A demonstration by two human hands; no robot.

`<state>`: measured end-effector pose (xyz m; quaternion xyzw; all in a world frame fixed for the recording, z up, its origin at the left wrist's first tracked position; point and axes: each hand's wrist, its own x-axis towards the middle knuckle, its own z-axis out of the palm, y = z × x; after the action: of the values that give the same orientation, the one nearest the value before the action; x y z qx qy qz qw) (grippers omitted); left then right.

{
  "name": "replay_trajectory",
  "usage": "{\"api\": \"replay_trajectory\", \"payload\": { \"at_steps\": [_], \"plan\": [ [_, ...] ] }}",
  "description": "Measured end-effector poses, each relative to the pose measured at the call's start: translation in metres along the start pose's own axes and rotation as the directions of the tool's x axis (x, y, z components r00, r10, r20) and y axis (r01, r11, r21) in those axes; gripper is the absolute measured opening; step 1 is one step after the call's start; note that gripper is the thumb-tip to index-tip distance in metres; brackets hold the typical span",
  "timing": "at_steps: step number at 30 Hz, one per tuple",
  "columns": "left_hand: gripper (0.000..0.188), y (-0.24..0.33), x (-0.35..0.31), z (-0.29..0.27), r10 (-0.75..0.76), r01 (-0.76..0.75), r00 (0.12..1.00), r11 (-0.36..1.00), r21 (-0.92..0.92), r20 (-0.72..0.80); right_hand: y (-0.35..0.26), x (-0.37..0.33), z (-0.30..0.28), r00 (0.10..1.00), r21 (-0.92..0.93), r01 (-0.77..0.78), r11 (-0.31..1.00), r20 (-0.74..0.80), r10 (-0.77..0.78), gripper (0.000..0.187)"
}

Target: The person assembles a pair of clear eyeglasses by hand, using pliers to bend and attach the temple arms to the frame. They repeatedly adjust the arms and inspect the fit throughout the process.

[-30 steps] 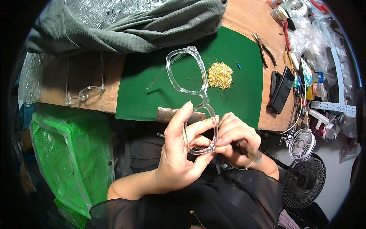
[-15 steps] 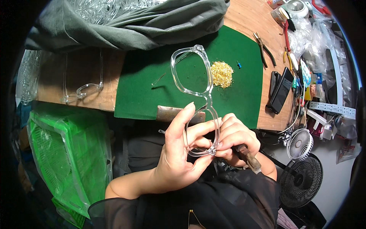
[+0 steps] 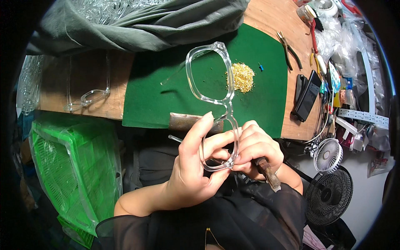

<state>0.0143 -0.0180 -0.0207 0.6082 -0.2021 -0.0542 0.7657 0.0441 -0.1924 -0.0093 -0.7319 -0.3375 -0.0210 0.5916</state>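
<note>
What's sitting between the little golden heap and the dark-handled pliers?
In the head view, a small blue piece lies between the golden heap and the pliers.

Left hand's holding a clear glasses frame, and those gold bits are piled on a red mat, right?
The mat is green, not red, as the head view shows; the left hand does hold the frame, and the gold bits are piled there.

The eyeglass frame [image 3: 229, 100] is colourless, the mat [image 3: 154, 96] deep green, the small-parts pile [image 3: 242, 78] speckled gold, the counter [image 3: 266, 18] wood-grained brown.
</note>
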Motion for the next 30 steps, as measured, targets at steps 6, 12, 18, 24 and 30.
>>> {"api": "replay_trajectory", "payload": {
  "at_steps": [6,12,18,24,30],
  "plan": [
    [0.098,-0.001,-0.001,-0.001,0.024,-0.026,0.999,0.998,0.051,0.024,0.002,-0.002,-0.001,1.000,0.036,-0.003,0.999,0.014,0.003,0.018],
    [0.094,0.001,0.001,-0.002,0.017,-0.017,1.000,1.000,-0.004,0.012,-0.001,-0.004,-0.007,1.000,0.070,-0.006,0.998,0.006,0.005,0.021],
    [0.089,-0.002,-0.001,-0.006,0.139,-0.147,0.987,0.984,0.106,0.074,-0.006,-0.011,-0.034,0.949,-0.486,-0.059,0.872,0.243,0.200,0.024],
    [0.094,0.000,-0.002,-0.006,0.137,-0.196,0.970,0.929,0.313,0.199,-0.010,-0.009,-0.028,0.905,-0.531,-0.013,0.847,0.355,0.236,0.027],
    [0.088,0.006,0.004,-0.011,0.170,-0.272,0.940,0.897,0.348,0.297,-0.014,-0.001,-0.024,0.900,-0.520,0.038,0.853,0.389,0.197,0.026]
  ]
}}
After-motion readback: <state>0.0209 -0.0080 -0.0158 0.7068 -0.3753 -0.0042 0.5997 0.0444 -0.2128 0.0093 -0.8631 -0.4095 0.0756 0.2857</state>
